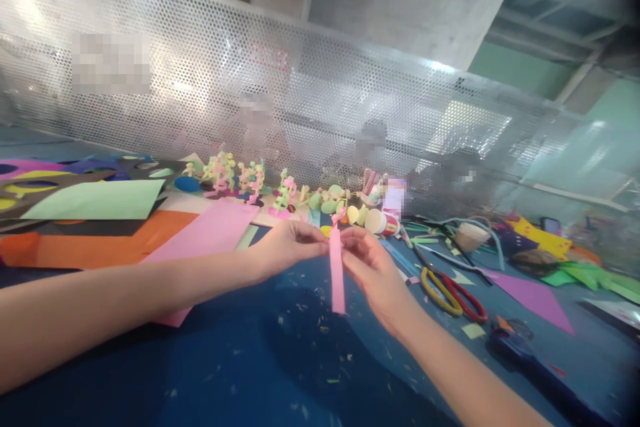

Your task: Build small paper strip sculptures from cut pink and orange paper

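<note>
Your blue-topped table (pixel 225 380) carries a flat pink paper sheet (pixel 215 228), partly hidden by your left forearm (pixel 125 303). Your right hand (pixel 380 278) curls its fingers, slightly parted, grip unclear, left of scissors with red and yellow loop handles (pixel 453 290). Your left hand's (pixel 283 250) fingers pinch a narrow pink paper strip (pixel 337 277) between both hands, long axis near-upright, free end down.

Top of pink strip (pixel 338 277) unclear, forearms (pixel 130 297) cropped
</note>
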